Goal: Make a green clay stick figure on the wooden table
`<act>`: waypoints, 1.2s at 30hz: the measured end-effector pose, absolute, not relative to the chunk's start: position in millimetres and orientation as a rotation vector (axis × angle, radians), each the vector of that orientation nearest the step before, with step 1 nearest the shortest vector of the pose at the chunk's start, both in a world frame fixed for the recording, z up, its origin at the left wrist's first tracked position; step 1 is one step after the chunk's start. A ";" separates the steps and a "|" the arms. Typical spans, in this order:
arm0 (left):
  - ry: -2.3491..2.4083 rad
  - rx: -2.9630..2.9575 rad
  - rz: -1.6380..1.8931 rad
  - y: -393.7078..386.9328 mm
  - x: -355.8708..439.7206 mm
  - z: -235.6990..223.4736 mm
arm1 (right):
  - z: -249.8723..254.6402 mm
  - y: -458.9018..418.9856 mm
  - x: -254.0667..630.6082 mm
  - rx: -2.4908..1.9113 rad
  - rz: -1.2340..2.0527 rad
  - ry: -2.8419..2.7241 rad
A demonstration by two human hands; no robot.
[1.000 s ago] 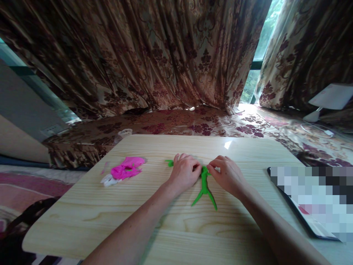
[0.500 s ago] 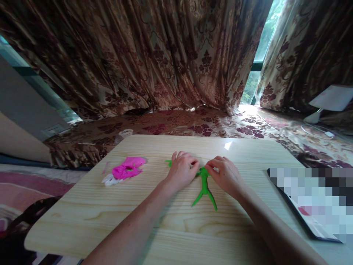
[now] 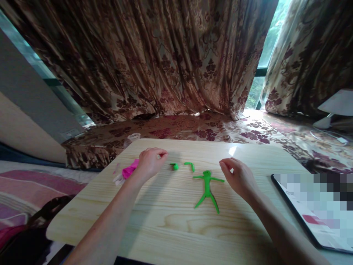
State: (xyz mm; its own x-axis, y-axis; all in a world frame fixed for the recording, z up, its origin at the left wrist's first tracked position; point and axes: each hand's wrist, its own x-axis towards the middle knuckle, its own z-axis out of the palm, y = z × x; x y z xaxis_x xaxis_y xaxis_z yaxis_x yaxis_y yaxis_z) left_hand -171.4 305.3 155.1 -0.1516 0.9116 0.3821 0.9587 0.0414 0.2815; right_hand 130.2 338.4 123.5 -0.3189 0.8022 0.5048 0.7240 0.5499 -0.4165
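On the table lies a green figure that looks like modelling clay (image 3: 207, 184), with a small head, two thin arms spread sideways and two legs apart. My right hand (image 3: 239, 176) hovers just right of its head and arm, thumb and fingers curled together, nothing visible between them. Farther left, my left hand (image 3: 151, 161) is also closed in a pinch with nothing showing in it, and partly covers a bright pink crumpled piece (image 3: 129, 170). Between the left hand and the figure lie a bent green strip (image 3: 190, 165) and a small green lump (image 3: 174, 166).
The light wooden table (image 3: 171, 228) has a dark-edged tablet or board (image 3: 298, 213), partly blurred, on its right. White crumpled material (image 3: 118, 180) lies by the pink piece. Behind are a cloth-covered ledge (image 3: 176, 129), patterned curtains (image 3: 179, 55) and a white lamp (image 3: 338, 103).
Both hands have come off the green figure and moved apart, the left one towards the pink piece. The figure's arms and the bent green strip now show. The view has shifted slightly.
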 end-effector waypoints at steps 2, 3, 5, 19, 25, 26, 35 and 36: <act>-2.164 -2.003 -0.695 301.5 -167.1 154.7 | 124.0 338.2 130.6 -1.217 0.148 -2.107; -2.146 -2.015 -0.678 300.1 -164.4 154.9 | 123.9 338.3 130.7 -1.216 0.146 -2.108; -2.123 -2.023 -0.642 299.2 -159.2 156.1 | 123.3 338.5 130.5 -1.219 0.142 -2.112; -2.106 -2.013 -0.686 320.9 -148.7 148.4 | 119.4 338.9 128.2 -1.216 0.157 -2.142; -2.092 -2.115 -0.731 318.1 -155.8 135.4 | 116.7 338.9 125.9 -1.200 0.169 -2.156; -2.092 -2.130 -0.734 317.6 -158.3 134.3 | 116.3 338.9 125.6 -1.199 0.170 -2.156; -2.024 -2.226 -0.662 313.4 -157.1 133.9 | 114.1 337.6 123.1 -1.171 0.184 -2.145; -1.980 -2.258 -0.678 313.4 -149.2 134.8 | 114.3 337.2 122.9 -1.167 0.181 -2.145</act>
State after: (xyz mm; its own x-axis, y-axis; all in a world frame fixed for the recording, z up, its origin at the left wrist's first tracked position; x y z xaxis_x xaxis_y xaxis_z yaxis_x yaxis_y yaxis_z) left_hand -149.2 313.4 134.8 0.0764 0.9285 0.3633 0.9562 -0.1714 0.2371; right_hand 122.9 337.2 114.3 -0.3674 0.7861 0.4971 0.6918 0.5882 -0.4188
